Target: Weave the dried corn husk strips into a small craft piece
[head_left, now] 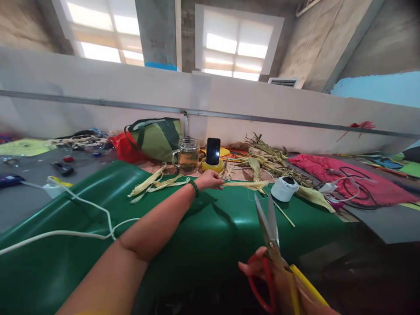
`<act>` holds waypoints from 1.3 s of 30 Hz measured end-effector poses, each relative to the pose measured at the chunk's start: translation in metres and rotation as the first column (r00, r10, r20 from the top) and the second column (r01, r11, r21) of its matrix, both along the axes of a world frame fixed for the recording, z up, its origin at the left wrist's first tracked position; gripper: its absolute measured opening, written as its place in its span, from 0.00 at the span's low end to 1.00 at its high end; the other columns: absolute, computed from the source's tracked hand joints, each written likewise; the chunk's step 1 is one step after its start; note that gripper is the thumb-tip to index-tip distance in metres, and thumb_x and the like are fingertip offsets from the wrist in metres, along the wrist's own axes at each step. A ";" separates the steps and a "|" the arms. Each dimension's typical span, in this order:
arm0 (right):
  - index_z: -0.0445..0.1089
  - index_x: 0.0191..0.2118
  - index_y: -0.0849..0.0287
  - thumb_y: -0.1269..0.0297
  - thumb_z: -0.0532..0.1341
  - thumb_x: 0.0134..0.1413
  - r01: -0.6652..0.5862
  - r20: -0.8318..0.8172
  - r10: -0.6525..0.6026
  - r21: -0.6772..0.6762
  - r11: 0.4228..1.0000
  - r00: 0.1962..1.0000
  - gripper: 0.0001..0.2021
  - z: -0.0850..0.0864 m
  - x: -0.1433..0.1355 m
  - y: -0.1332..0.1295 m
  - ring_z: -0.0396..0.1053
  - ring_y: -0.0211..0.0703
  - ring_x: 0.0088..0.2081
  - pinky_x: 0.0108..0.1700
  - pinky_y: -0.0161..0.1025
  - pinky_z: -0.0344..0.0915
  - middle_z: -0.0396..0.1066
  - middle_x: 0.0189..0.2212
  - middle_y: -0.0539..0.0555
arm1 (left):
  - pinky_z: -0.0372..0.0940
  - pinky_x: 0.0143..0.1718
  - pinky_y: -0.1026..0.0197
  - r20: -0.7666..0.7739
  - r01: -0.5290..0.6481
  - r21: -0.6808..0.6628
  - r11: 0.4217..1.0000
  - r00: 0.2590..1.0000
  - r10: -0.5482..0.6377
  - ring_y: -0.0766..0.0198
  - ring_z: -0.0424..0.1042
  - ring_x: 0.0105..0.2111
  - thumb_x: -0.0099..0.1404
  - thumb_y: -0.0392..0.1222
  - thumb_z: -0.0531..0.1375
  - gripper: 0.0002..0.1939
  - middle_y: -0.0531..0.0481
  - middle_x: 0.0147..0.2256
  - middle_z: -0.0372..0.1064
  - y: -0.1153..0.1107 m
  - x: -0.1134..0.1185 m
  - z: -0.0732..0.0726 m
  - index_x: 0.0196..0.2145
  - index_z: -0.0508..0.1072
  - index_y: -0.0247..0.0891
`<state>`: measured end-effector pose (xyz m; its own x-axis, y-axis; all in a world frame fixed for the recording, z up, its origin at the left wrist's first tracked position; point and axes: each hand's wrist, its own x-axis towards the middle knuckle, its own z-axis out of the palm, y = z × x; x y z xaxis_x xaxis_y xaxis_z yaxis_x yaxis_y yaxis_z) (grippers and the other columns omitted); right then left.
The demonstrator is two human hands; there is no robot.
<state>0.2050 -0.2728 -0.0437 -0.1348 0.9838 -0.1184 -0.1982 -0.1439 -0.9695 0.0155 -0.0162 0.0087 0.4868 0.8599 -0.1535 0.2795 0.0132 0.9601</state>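
My left hand (210,180), with a dark beaded bracelet on its wrist, is stretched over the green mat (197,227) and pinches the left end of a pale corn husk strip (244,184). In my right hand (278,275) are scissors (271,227) with red handles, their blades parted and pointing up and away. A yellow object (308,286) lies along the right hand. Beyond the scissors is a white thread spool (284,189), and a thin stalk (284,213) rests beside it. More husks (147,181) lie left of my left hand.
Behind my left hand stand a phone (213,151) in a yellow holder and a glass mug (188,155). A green bag (157,139) is at the back left. Dried stalks (269,157) and pink cloth (357,179) lie to the right. A white cable (82,234) crosses the mat.
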 end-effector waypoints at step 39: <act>0.64 0.36 0.61 0.31 0.57 0.43 0.053 -0.122 -0.069 -0.130 0.990 0.990 0.32 -0.004 -0.054 0.065 0.47 0.25 0.11 0.15 0.30 0.37 0.59 0.17 0.44 | 0.66 0.29 0.69 0.250 0.203 -0.037 0.978 0.950 -0.188 0.73 0.70 0.23 0.53 0.37 0.68 0.16 0.52 0.22 0.70 -0.017 0.013 -0.006 0.22 0.62 0.32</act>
